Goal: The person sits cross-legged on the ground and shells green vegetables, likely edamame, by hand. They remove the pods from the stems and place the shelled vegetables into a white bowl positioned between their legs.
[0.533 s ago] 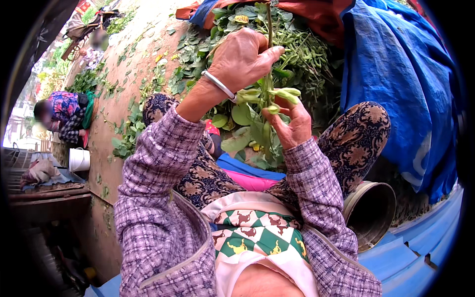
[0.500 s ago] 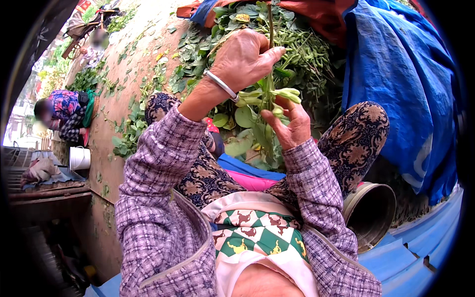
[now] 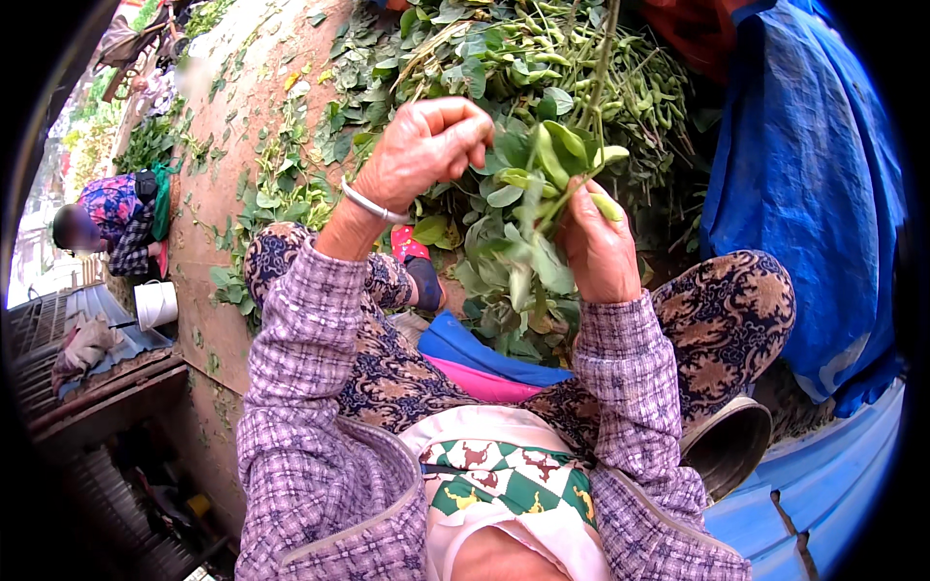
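Note:
My left hand [image 3: 426,150], with a silver bangle at the wrist, is closed around the leafy top of a green bean stalk [image 3: 542,194] held up in front of me. My right hand [image 3: 596,247] grips the same stalk lower down, fingers pinched by a pale green pod [image 3: 605,205]. Leaves and pods hang between the two hands. Behind them lies a big heap of cut bean plants [image 3: 542,68] full of pods. My sleeves are purple checked, and my knees in patterned trousers flank the hands.
A blue tarp [image 3: 804,194] hangs at the right. A dark round metal pot [image 3: 727,450] sits by my right knee. Loose leaves litter the earth floor [image 3: 232,155]. Another person [image 3: 111,223] crouches far left beside a white bucket [image 3: 155,305].
Both hands have shifted along the stalk; the right hand has risen to pinch a pod near the top while the left stays closed on the leaves.

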`<state>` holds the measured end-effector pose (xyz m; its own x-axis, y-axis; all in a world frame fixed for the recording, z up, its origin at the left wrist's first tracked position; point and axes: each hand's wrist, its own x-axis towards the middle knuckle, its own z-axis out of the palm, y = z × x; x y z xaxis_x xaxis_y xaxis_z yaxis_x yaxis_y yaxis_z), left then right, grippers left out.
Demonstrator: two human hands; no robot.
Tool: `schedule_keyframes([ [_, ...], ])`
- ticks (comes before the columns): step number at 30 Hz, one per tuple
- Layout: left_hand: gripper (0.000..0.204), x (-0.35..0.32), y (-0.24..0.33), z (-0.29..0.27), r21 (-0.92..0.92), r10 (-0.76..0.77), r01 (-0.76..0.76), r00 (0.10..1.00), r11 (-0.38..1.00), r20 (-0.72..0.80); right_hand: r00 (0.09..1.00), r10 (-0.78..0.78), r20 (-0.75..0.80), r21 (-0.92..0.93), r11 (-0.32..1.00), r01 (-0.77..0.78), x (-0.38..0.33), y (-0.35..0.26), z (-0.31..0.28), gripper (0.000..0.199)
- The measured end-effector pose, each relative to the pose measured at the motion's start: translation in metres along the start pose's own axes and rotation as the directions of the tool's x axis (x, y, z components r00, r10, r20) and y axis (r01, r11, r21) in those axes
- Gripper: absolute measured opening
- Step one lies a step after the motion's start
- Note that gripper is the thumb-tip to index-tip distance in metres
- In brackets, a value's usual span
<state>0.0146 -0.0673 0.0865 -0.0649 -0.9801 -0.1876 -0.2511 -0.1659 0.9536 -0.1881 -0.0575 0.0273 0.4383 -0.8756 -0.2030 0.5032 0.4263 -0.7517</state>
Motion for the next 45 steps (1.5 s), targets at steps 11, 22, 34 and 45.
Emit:
schedule_keyframes([
  [11, 0.016, -0.005, -0.044, 0.009, -0.411, -0.062, 0.157, 0.97, 0.898, 0.236, 0.989, 0.03, -0.144, -0.062, 0.997, -0.039, 0.021, 0.031, -0.006, 0.031],
  [22, 0.012, -0.008, -0.063, 0.027, -0.576, 0.074, 0.117, 0.952, 0.809, 0.298, 0.999, 0.035, -0.038, -0.16, 0.986, -0.04, 0.014, 0.036, -0.021, 0.031],
  [34, 0.007, -0.001, -0.055, 0.028, -0.536, 0.114, -0.008, 0.98, 0.844, 0.165, 0.996, -0.074, -0.052, -0.437, 0.899, 0.044, 0.006, 0.022, -0.03, 0.026],
  [45, 0.011, -0.006, -0.052, 0.04, -0.49, 0.044, 0.12, 0.95, 0.863, 0.309, 0.992, 0.08, -0.094, -0.321, 0.941, -0.106, -0.004, 0.017, -0.025, 0.034],
])
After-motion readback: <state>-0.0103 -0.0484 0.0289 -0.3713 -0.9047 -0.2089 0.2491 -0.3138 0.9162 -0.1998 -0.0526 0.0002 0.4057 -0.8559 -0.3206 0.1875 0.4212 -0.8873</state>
